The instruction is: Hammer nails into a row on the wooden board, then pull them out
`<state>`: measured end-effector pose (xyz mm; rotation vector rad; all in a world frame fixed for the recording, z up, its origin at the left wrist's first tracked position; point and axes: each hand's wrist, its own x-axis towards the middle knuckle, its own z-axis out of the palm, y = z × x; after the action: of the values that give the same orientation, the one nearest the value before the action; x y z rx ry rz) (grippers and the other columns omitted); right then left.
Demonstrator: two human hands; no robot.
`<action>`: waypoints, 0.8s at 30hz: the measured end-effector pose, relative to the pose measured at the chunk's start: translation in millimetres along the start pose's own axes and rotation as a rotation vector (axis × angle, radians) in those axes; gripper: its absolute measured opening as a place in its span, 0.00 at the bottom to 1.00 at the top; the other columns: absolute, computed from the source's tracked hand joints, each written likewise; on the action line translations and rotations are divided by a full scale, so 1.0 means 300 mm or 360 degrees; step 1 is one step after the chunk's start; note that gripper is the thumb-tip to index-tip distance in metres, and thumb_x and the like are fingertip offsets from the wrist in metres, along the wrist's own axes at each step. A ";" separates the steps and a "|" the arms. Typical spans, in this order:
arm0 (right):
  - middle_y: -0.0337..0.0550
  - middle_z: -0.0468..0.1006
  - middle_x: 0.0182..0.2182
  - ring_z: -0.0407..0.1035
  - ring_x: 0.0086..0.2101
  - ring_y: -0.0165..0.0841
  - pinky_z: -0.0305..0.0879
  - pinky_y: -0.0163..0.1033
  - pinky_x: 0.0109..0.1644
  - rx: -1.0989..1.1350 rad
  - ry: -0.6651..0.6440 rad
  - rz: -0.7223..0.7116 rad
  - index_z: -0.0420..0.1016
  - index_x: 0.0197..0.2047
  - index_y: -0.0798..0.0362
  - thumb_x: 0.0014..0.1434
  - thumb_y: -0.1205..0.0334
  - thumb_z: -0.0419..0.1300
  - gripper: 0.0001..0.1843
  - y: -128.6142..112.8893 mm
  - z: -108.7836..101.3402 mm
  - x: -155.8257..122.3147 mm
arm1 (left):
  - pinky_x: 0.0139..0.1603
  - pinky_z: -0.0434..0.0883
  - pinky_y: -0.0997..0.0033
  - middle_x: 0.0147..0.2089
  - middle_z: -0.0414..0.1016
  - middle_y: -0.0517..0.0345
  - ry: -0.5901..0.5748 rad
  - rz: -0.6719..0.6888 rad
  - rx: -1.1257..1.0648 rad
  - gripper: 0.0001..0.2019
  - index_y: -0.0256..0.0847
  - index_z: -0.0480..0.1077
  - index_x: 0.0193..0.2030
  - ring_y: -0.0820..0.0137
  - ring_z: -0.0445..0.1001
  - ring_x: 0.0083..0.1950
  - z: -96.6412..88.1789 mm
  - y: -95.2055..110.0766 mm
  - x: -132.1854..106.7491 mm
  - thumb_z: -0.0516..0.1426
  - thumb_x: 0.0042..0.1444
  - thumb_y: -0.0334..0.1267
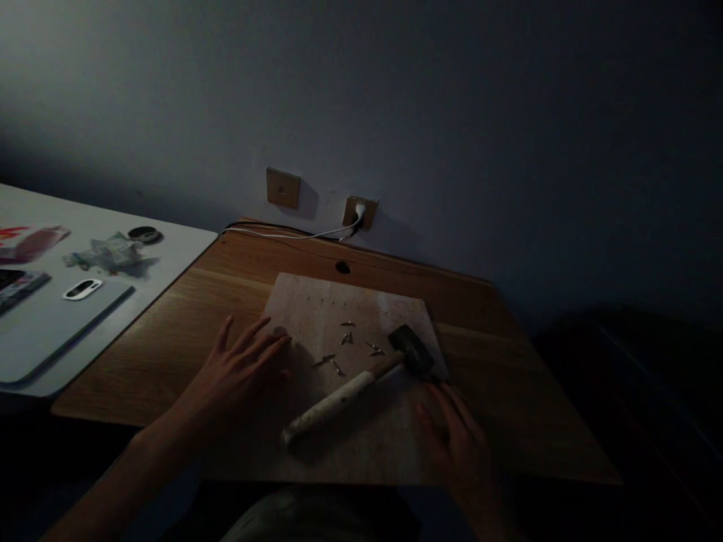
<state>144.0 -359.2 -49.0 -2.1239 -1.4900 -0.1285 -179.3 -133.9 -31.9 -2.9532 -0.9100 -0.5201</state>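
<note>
A pale wooden board (316, 309) lies on a brown wooden table (169, 339). A hammer (361, 380) with a black head and a light handle rests diagonally on the board. Several small nails (346, 340) are scattered on the board above the handle. My left hand (240, 369) lies flat with fingers spread on the board's left edge, holding nothing. My right hand (452, 436) rests open on the board's lower right part, fingers stretched toward the hammer head, apart from the handle.
A white surface (181, 241) adjoins the table at left, bearing a grey laptop (50, 324), a phone (16, 290) and small clutter. A wall socket (360, 212) with a white cable (294, 235) sits behind the table. The room is dim; the right side is dark.
</note>
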 end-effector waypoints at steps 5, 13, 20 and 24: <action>0.52 0.73 0.62 0.70 0.59 0.44 0.70 0.52 0.61 0.0291 -0.0048 -0.0035 0.74 0.59 0.51 0.70 0.50 0.55 0.21 -0.116 -0.009 0.034 | 0.68 0.41 0.21 0.63 0.73 0.48 -0.0028 -0.0093 0.0093 0.16 0.50 0.76 0.55 0.42 0.58 0.72 -0.039 -0.079 -0.016 0.51 0.67 0.40; 0.50 0.70 0.64 0.64 0.64 0.44 0.66 0.52 0.65 0.0754 -0.0270 -0.0289 0.75 0.56 0.47 0.69 0.55 0.57 0.15 -0.268 0.039 0.115 | 0.60 0.63 0.30 0.66 0.70 0.44 -0.0222 -0.0481 0.0426 0.22 0.41 0.75 0.56 0.43 0.64 0.68 -0.162 -0.221 -0.079 0.43 0.66 0.32; 0.47 0.70 0.64 0.62 0.65 0.41 0.67 0.49 0.66 0.0630 -0.0362 -0.0351 0.75 0.55 0.46 0.69 0.56 0.57 0.14 -0.315 0.088 0.134 | 0.53 0.72 0.51 0.63 0.72 0.45 -0.0310 -0.0608 0.0461 0.21 0.39 0.73 0.56 0.50 0.61 0.69 -0.192 -0.343 -0.159 0.43 0.65 0.33; 0.47 0.72 0.62 0.63 0.65 0.41 0.67 0.50 0.65 0.0509 -0.0344 -0.0425 0.74 0.57 0.47 0.70 0.57 0.56 0.15 -0.325 0.094 0.136 | 0.51 0.73 0.54 0.63 0.70 0.41 -0.0292 -0.0577 0.0462 0.25 0.34 0.71 0.57 0.52 0.63 0.67 -0.194 -0.331 -0.161 0.37 0.69 0.35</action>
<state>65.9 -287.3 -21.6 -1.7218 -1.7814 0.2364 -289.4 -83.8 -0.9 -2.6142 -1.4174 -0.1021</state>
